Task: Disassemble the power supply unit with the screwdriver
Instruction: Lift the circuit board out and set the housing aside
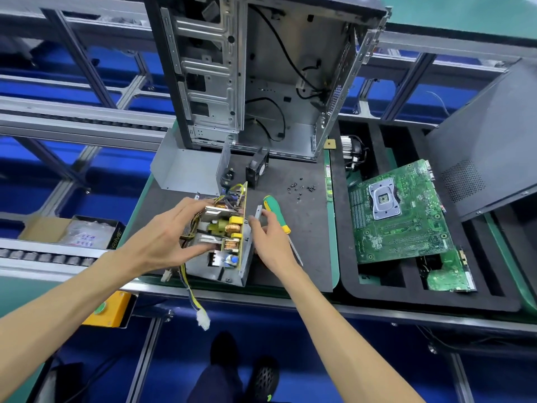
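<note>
L grip point(162, 237) holds PSU point(223, 242); R grip point(266, 231) beside; screwdriver point(277, 213) behind.

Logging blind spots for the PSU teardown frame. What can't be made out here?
- Power supply unit, head view: its left side is covered by the left hand.
- Right hand: fingertips lie at the unit's metal edge; grip or touch, cannot tell.
- Screwdriver: the shaft is partly hidden behind the right hand.
- Loose screws: too small to count or type.
</note>
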Available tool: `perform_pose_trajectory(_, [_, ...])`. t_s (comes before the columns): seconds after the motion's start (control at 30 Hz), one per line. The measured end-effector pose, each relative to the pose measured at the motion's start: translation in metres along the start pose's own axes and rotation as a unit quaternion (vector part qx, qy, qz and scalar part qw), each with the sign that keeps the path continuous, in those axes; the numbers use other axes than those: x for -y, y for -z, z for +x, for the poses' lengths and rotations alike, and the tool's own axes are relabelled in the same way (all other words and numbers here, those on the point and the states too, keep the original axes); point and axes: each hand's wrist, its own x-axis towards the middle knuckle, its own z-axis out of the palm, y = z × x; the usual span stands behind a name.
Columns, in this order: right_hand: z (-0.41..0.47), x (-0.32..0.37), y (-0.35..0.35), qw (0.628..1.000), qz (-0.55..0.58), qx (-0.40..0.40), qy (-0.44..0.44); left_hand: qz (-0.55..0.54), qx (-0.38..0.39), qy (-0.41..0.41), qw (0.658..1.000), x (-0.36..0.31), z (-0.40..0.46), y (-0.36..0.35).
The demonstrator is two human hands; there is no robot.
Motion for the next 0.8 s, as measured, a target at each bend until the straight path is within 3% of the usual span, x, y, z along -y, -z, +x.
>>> perform_pose_trajectory(0.17, [-0.001, 0.010, 0.005, 0.997, -0.071, 0.010, 0.006, -0.038, -0.013, -0.019, 0.999, -0.004, 0.006, 0.005])
perform_pose_trajectory(0.43, [-0.001, 0.026, -0.004, 0.960, -0.276, -0.032, 0.032, -0.174, -0.163, 0.055, 0.970, -0.014, 0.019, 0.043])
perform_pose_trajectory(0.53, [-0.001, 0.032, 0.000, 0.948, -0.313, -0.036, 0.039, -0.212, -0.141, 0.098, 0.962, -0.017, 0.024, 0.077])
perform_pose_trajectory(0.8, [0.004, 0.065, 0.030, 0.935, -0.342, -0.033, 0.084, -0.145, -0.056, 0.197, 0.968, 0.005, 0.007, 0.125])
